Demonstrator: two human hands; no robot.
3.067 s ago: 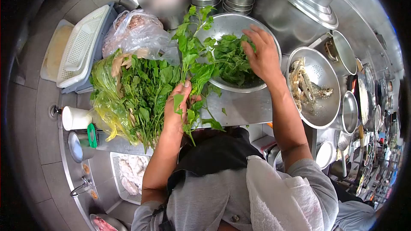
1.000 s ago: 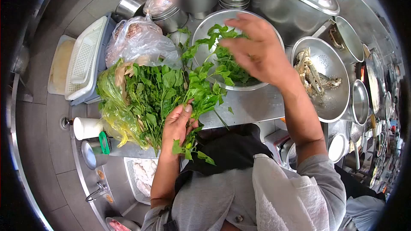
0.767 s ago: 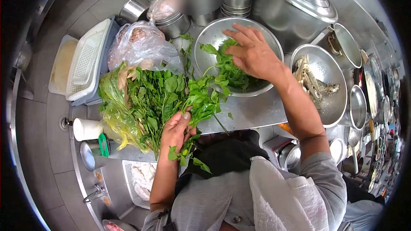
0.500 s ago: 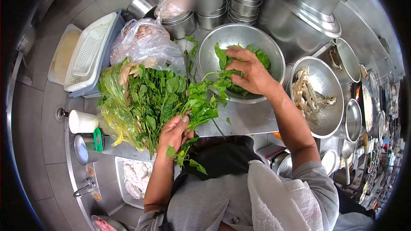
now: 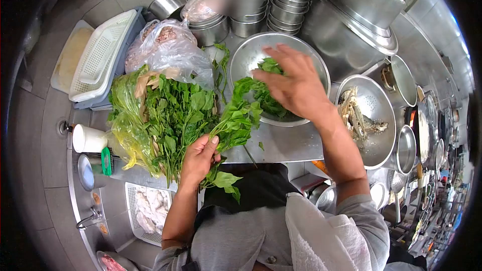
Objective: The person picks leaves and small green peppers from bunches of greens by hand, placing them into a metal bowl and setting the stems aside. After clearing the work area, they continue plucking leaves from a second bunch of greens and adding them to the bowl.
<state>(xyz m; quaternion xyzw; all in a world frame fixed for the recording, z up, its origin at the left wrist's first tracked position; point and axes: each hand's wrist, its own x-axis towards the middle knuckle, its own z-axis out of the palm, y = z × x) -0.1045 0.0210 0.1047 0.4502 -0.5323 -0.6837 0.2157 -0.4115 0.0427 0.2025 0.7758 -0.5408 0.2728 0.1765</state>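
Note:
My left hand (image 5: 200,159) is closed around the stems of a bunch of leafy greens (image 5: 233,123), whose leaves spread out above and below the fist. Over the steel bowl (image 5: 244,52), my right hand (image 5: 296,85) is held with its fingers stretched out, slightly blurred, and I see nothing in it. Picked green leaves (image 5: 271,101) lie in the bowl, partly hidden by that hand. Left of my left hand, a large heap of leafy stems (image 5: 175,115) rests on a yellow plastic bag (image 5: 128,135).
A perforated steel bowl (image 5: 375,145) with fish bones (image 5: 354,110) stands to the right. Behind are stacked steel pots (image 5: 288,7) and a clear plastic bag (image 5: 165,52). White baskets (image 5: 103,52) sit at the left, and a sink holds a basket of pale food (image 5: 150,208).
My right hand has straightened its fingers and shifted slightly over the bowl. My left hand keeps its hold on the leafy greens. The view has shifted slightly.

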